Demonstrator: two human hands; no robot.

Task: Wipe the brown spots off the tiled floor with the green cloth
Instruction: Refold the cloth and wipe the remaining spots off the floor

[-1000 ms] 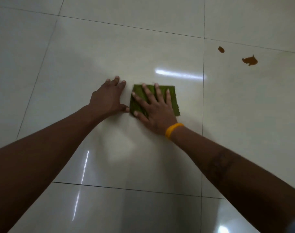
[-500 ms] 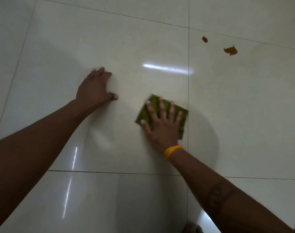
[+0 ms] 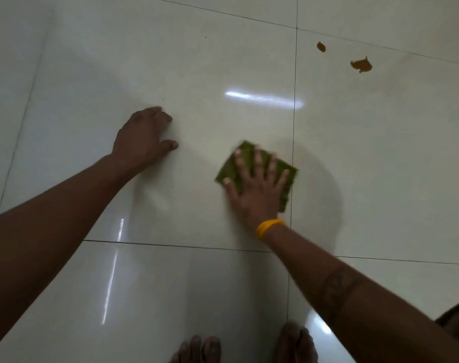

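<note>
The glossy off-white tiled floor (image 3: 223,61) filled the whole view, its large square tiles parted by thin dark grout lines (image 3: 294,132) that crossed at about 5 o'clock from the centre and again near 1 o'clock. A bright white streak of reflected light (image 3: 263,98) lay toward 12 o'clock, and two thinner pale reflected streaks (image 3: 112,279) ran at 7 o'clock.

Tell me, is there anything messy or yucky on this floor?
Yes. Two brown spots, a small one and a bigger splotch, sit on the pale tiled floor at the far right. They stand out against the shiny tile. The green cloth under the right hand lies well short of them.
</note>
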